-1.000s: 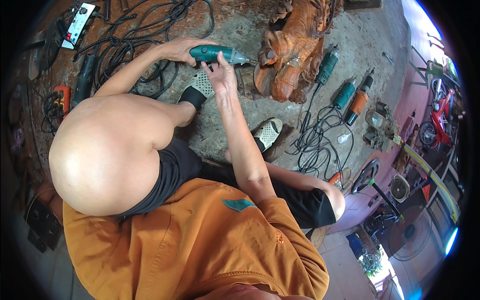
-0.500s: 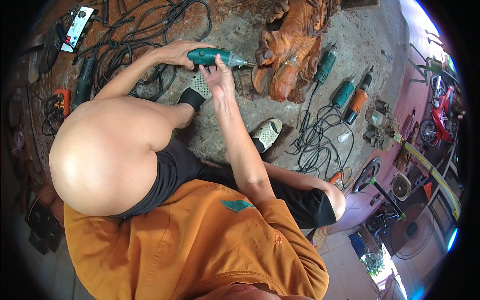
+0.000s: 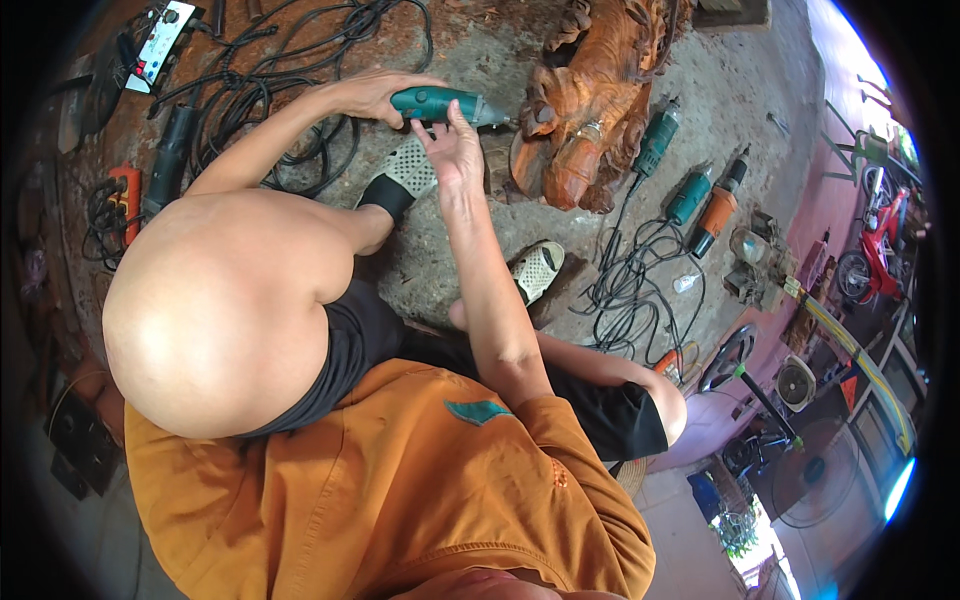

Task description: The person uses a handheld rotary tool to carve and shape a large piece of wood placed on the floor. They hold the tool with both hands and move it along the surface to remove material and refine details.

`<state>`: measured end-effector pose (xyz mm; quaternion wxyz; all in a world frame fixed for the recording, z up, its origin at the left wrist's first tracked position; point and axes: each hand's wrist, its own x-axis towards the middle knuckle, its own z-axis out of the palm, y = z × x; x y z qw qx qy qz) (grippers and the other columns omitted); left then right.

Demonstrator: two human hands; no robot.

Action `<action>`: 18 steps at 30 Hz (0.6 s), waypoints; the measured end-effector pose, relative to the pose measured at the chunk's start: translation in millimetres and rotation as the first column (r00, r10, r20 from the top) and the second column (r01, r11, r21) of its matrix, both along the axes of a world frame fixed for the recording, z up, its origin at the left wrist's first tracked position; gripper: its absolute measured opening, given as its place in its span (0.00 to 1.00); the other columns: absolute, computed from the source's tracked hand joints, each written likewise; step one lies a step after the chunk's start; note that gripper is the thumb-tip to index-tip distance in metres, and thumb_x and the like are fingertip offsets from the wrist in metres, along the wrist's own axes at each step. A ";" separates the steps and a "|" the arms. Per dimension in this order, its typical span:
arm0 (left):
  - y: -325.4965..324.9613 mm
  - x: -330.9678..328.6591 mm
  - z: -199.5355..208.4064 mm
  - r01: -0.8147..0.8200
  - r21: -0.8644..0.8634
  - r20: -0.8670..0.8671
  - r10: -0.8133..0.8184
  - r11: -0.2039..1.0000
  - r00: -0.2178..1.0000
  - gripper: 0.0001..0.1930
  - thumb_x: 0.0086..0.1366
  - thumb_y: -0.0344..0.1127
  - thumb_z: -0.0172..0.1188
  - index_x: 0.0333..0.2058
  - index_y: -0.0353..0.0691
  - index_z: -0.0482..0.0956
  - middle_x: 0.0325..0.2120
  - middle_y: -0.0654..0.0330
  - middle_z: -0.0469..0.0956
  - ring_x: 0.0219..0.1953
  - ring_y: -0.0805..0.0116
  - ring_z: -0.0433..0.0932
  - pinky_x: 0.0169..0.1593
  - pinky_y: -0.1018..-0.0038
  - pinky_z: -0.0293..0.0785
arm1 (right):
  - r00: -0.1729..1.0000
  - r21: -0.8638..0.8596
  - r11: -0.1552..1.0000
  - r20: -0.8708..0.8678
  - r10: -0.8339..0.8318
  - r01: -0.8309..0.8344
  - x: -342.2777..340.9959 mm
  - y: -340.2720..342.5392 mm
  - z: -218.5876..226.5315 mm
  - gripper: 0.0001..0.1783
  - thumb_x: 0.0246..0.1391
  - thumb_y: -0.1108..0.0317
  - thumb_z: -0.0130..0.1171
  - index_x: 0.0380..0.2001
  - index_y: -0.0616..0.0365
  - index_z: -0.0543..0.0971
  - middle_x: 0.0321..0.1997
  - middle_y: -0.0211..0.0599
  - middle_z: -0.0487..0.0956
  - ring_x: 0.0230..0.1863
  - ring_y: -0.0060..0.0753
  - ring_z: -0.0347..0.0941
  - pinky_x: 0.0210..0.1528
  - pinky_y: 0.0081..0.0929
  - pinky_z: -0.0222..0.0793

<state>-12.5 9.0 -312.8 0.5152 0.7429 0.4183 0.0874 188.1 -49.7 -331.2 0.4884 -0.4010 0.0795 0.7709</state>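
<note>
A green die grinder (image 3: pixel 435 104) lies level across my two hands, its metal nose pointing right. My left hand (image 3: pixel 377 97) wraps the rear of its body from the far side. Against its near side, toward the front, my right hand (image 3: pixel 453 150) holds it with the thumb up along the housing and the fingers partly spread beneath. Just right of the nose is a brown carved wooden figure (image 3: pixel 590 105) with swirling grain. The bit is at the carving's left edge; whether it touches the wood I cannot tell.
Two more green grinders (image 3: pixel 656 138) (image 3: pixel 688 194) and an orange one (image 3: pixel 714 215) lie right of the carving, above tangled black cords (image 3: pixel 640 285). More cable coils (image 3: pixel 265 90) and a white power strip (image 3: pixel 160 45) are at the far left. My sandalled feet (image 3: pixel 408 168) flank my right forearm.
Both hands and the grinder have moved slightly right and away from me, along the carving's edge. The whole view has also shifted a little. The grip looks the same.
</note>
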 end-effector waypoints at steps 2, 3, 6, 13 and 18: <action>-1.5 -0.6 5.9 0.032 -0.030 -0.071 -0.034 0.999 0.997 0.52 0.37 0.38 0.66 0.69 0.60 0.64 0.65 0.59 0.71 0.65 0.52 0.70 0.68 0.47 0.62 | 1.000 0.009 1.000 0.001 -0.015 0.015 -3.0 -6.8 -0.5 0.33 0.58 0.68 0.69 0.62 0.44 0.65 0.65 0.33 0.69 0.68 0.40 0.63 0.68 0.63 0.60; -3.0 -3.3 7.9 0.041 -0.046 -0.110 -0.046 0.998 0.993 0.52 0.37 0.37 0.66 0.69 0.60 0.64 0.66 0.59 0.70 0.66 0.53 0.69 0.69 0.45 0.59 | 1.000 0.006 1.000 -0.001 0.004 -0.004 -4.7 -8.2 2.2 0.30 0.58 0.67 0.69 0.60 0.44 0.67 0.63 0.31 0.71 0.67 0.38 0.65 0.68 0.61 0.61; -5.3 -8.2 8.5 0.061 -0.087 -0.112 -0.070 0.994 0.991 0.52 0.38 0.38 0.66 0.70 0.60 0.63 0.66 0.60 0.70 0.68 0.54 0.66 0.69 0.42 0.53 | 1.000 -0.019 1.000 0.011 -0.020 0.021 -11.5 -14.5 9.1 0.22 0.60 0.66 0.66 0.56 0.52 0.73 0.59 0.32 0.75 0.64 0.39 0.68 0.70 0.61 0.59; -2.1 -0.9 16.6 0.024 -0.096 -0.105 -0.034 0.995 0.994 0.51 0.40 0.39 0.66 0.70 0.59 0.63 0.65 0.58 0.71 0.62 0.55 0.72 0.66 0.51 0.64 | 0.999 -0.009 0.999 0.019 0.035 -0.034 -1.7 -0.7 5.9 0.27 0.58 0.65 0.69 0.58 0.43 0.70 0.60 0.30 0.73 0.66 0.37 0.66 0.67 0.59 0.62; 2.1 2.7 6.2 0.009 0.011 -0.068 -0.008 1.000 0.998 0.51 0.40 0.39 0.66 0.70 0.58 0.63 0.64 0.56 0.71 0.58 0.53 0.77 0.63 0.59 0.74 | 0.999 -0.002 0.999 0.024 0.033 -0.033 2.6 7.4 8.0 0.28 0.58 0.65 0.69 0.59 0.45 0.70 0.62 0.32 0.71 0.67 0.40 0.64 0.69 0.61 0.60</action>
